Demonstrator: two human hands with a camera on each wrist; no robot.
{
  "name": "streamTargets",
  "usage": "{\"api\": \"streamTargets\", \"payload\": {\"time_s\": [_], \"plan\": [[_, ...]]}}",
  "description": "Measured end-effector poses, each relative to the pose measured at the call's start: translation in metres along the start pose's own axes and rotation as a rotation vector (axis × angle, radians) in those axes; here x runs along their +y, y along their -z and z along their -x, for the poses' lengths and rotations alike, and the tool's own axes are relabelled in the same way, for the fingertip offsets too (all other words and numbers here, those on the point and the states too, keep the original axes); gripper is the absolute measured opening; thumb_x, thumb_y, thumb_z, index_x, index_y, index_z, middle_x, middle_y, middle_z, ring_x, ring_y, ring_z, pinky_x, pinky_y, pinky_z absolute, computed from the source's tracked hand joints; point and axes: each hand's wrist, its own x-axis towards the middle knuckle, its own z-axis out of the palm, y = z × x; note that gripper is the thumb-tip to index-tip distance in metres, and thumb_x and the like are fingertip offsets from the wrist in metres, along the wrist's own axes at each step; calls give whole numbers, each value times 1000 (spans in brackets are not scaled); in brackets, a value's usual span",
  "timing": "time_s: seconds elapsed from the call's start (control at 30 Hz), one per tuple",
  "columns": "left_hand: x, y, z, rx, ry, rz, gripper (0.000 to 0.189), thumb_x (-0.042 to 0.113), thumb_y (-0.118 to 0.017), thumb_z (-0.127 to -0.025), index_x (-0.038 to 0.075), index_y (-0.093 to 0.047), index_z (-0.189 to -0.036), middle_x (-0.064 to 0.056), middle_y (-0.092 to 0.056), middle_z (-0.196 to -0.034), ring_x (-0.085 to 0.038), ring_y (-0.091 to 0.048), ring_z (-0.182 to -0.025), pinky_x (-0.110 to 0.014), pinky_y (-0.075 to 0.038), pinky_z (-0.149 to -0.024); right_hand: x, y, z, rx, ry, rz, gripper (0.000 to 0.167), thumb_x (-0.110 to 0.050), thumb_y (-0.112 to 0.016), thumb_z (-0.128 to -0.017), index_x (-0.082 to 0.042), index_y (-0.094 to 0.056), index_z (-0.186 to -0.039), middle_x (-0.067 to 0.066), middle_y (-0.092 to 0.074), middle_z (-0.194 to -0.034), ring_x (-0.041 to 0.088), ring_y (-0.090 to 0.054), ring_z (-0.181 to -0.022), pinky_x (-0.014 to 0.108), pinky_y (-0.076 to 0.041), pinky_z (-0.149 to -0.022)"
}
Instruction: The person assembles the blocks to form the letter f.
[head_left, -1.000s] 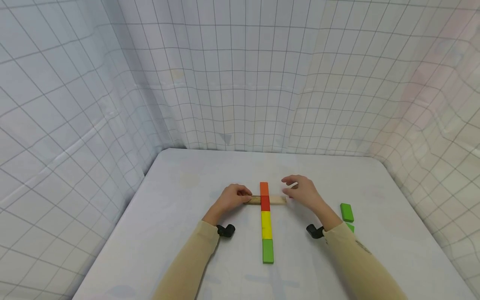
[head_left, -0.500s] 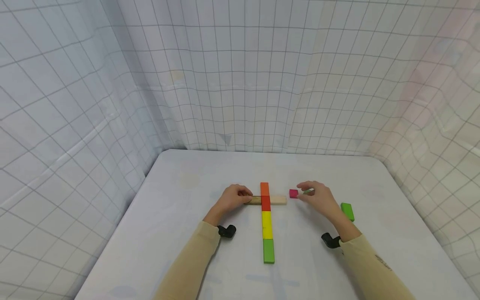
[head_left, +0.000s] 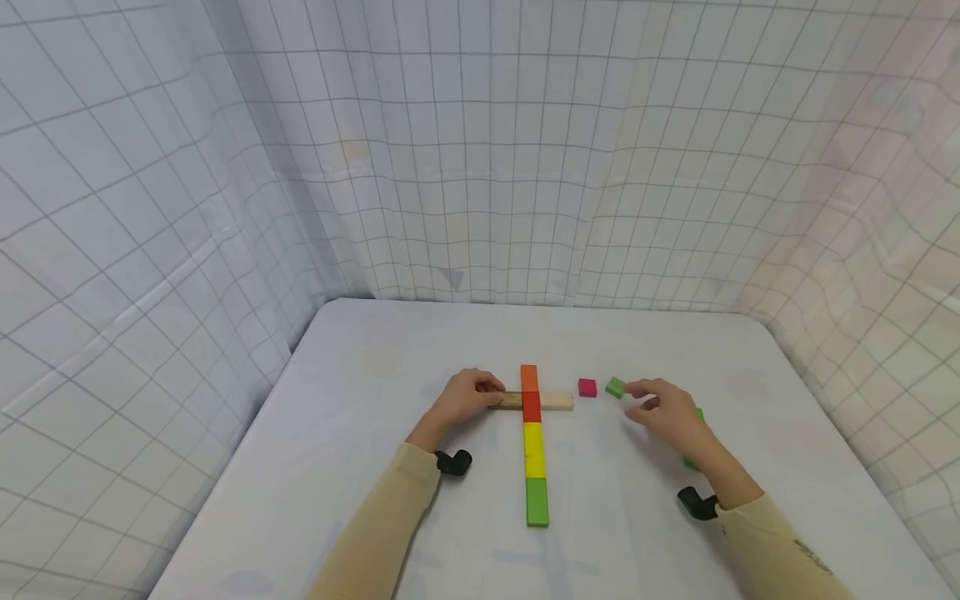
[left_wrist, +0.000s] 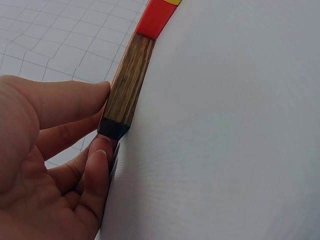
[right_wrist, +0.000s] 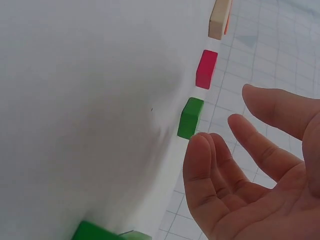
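Note:
In the head view, my left hand (head_left: 463, 395) holds the left end of a dark brown wooden block (left_wrist: 131, 80), fingertips against its side and end. That block meets a red block (head_left: 531, 407) in a vertical row with an orange block (head_left: 528, 377), a yellow block (head_left: 533, 450) and a green block (head_left: 536, 502). Opposite it, a pale wooden block (head_left: 557, 402) touches the row's right side. My right hand (head_left: 667, 408) hovers with fingers apart, holding nothing, just right of a small green block (right_wrist: 191, 118). A small pink-red block (right_wrist: 206, 69) sits left of that.
Larger green blocks (right_wrist: 95, 232) lie on the right of the table, partly hidden by the right forearm in the head view. The white table (head_left: 390, 350) ends at a gridded curtain (head_left: 480, 167) behind and at both sides. Each wrist carries a black camera mount (head_left: 454, 462).
My right hand has moved right, away from the row; the pink-red and small green blocks now lie on the table, the green one released from its fingers. My left hand stays put.

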Motion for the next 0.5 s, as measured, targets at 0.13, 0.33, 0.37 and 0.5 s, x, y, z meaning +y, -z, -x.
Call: {"api": "streamTargets", "payload": {"time_s": [0.13,0.33,0.37,0.5], "plan": [[0,1,0,6,10,-2,10,18,-73,-93,13,-77,-101,2,-63,-85,-17,-55,-78,-31,-46,-71,5,6,5,-14,3,28,40,-21,-74,-92,-11,-66,-129,13,-62,-125,29,-62,-105,39,-51,-77],[-1,0,0,4,-2,-10,11,18,-73,-93,13,-77,-101,2,-63,-84,-16,-55,-77,-30,-46,-70,18,12,15,-18,-1,54,41,-21,-75,-91,-12,-66,-130,11,-62,-124,27,-61,-104,39,-52,-77],[-1,0,0,2,-6,-9,11,17,-73,-93,12,-77,-101,2,-63,-84,-16,-55,-77,-30,-46,-70,20,13,17,-15,1,58,41,-21,-75,-91,-12,-66,-130,11,-62,-124,27,-61,-103,40,-52,-78],[1,1,1,0,-8,-10,11,17,-73,-93,12,-77,-102,1,-63,-85,-17,-55,-77,-30,-46,-70,27,20,24,-7,26,59,42,-21,-76,-90,-12,-65,-130,10,-62,-125,26,-62,-102,39,-51,-77]]}}
